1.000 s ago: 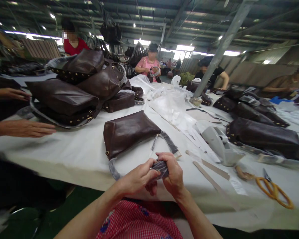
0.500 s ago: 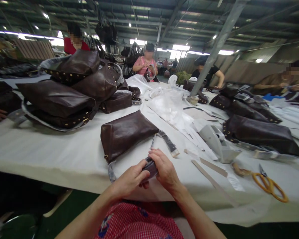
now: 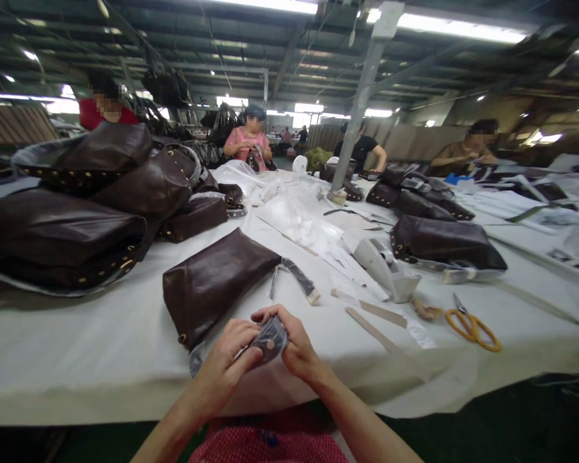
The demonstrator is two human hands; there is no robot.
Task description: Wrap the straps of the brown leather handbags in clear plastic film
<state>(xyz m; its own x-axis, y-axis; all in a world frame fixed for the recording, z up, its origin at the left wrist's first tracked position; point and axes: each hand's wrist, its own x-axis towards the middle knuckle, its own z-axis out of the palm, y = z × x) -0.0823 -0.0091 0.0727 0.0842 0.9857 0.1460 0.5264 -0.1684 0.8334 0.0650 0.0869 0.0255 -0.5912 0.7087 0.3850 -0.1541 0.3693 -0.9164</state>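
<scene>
A dark brown leather bag lies on the table just beyond my hands. Its strap, wrapped in clear plastic film, is bunched between my two hands, with a small round light spot showing on it. My left hand grips the strap from the left, thumb pressed along its near side. My right hand closes round its right end, fingers over the top. Another plastic-wrapped piece of strap with a pale end runs from the bag's right corner onto the cloth.
Stacked brown bags stand at the left. To the right lie a grey tape dispenser, pale strips and yellow-handled scissors. Crumpled white plastic covers the table's middle, near a metal post. Several people work across the table.
The view has swung right and up. My hands have turned the strap, so a film-covered face with a round spot now shows. Both still hold it.
</scene>
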